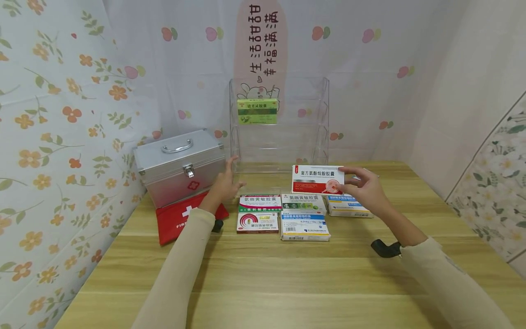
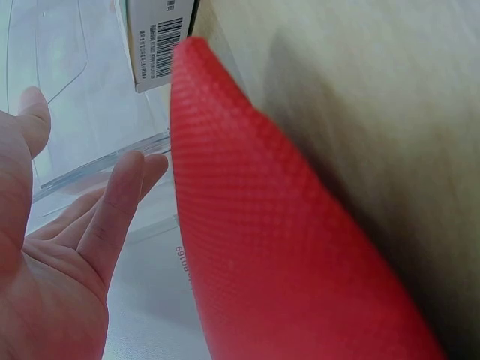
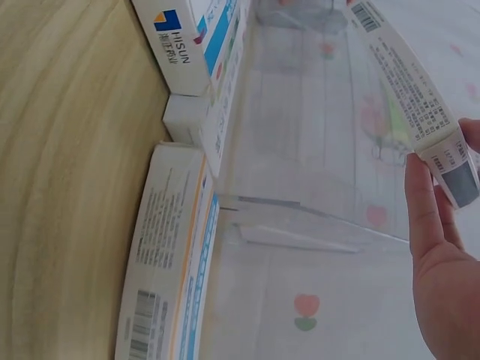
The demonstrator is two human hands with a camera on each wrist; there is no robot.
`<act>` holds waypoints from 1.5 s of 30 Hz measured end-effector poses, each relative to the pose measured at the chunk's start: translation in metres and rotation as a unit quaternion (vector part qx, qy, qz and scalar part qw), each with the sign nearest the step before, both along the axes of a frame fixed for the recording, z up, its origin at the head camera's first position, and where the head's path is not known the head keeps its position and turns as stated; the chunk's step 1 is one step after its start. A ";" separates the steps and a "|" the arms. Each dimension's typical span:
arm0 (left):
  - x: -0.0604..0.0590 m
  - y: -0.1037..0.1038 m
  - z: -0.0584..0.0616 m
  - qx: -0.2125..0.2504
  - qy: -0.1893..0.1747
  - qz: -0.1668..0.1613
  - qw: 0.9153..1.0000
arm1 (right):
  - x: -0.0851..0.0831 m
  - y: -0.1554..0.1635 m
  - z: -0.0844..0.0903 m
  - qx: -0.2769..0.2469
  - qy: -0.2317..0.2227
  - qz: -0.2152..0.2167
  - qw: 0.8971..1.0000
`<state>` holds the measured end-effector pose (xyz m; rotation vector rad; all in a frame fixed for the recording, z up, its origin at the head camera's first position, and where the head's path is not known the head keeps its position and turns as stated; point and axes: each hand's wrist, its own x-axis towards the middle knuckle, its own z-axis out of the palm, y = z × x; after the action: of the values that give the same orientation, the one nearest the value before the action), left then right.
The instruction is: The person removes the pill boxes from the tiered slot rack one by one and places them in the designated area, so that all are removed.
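The right hand [image 1: 367, 189] pinches a red and white medicine box [image 1: 318, 179] by its right end, thumb below and fingers on top, holding it upright and lifted above the wooden bench [image 1: 263, 274], just in front of the clear acrylic rack [image 1: 279, 123] that stands at the far side. In the right wrist view the same box [image 3: 416, 105] shows its printed side panel, with the fingers [image 3: 424, 202] wrapped on its end. The left hand [image 1: 226, 180] is open, fingers straight and spread, holding nothing, raised near the left lower corner of the rack; the left wrist view shows its open palm [image 2: 52, 262] beside the rack's clear edge. Below the lifted box five more medicine boxes lie flat on the bench in a cluster: a pink-banded one [image 1: 260, 203], a green-banded one [image 1: 303, 204], a blue and white one [image 1: 348, 205] under the right hand, a red-swirl one [image 1: 257, 223] and a blue-striped one [image 1: 304, 227] nearer. A green box [image 1: 257, 111] sits on the rack's top shelf. To the left a silver first-aid case [image 1: 181, 167] stands closed on the bench, with a red pouch [image 1: 174, 221] lying in front of it.
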<state>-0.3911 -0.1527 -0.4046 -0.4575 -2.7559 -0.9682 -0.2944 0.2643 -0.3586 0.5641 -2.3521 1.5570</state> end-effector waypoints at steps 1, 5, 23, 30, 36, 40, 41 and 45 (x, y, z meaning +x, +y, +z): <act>0.000 0.000 0.000 0.000 0.000 0.000 1.000 | 0.002 0.002 0.000 0.000 0.001 0.003 1.000; 0.000 0.002 0.000 0.003 0.003 -0.001 1.000 | 0.008 0.012 -0.002 0.002 0.000 0.009 1.000; -0.002 0.004 0.001 -0.002 -0.002 -0.011 1.000 | 0.034 0.050 -0.011 0.038 -0.062 -0.018 0.997; -0.002 0.001 0.002 0.010 -0.010 -0.013 1.000 | 0.038 0.061 -0.014 0.053 -0.071 -0.016 0.996; -0.002 -0.001 0.003 0.008 -0.007 -0.013 1.000 | 0.040 0.072 -0.019 0.078 -0.099 -0.025 0.992; 0.000 -0.003 0.003 -0.011 0.009 -0.006 1.000 | 0.044 0.079 -0.022 0.094 -0.119 -0.033 0.988; 0.000 -0.004 0.003 -0.013 0.012 -0.004 1.000 | 0.045 0.080 -0.022 0.098 -0.123 -0.033 0.987; 0.001 -0.006 0.003 -0.007 0.021 -0.005 1.000 | 0.050 0.084 -0.023 0.112 -0.133 -0.029 0.984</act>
<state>-0.3900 -0.1586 -0.4019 -0.4894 -2.7281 -0.9306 -0.2448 0.3485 -0.3815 0.3463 -2.7402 1.4275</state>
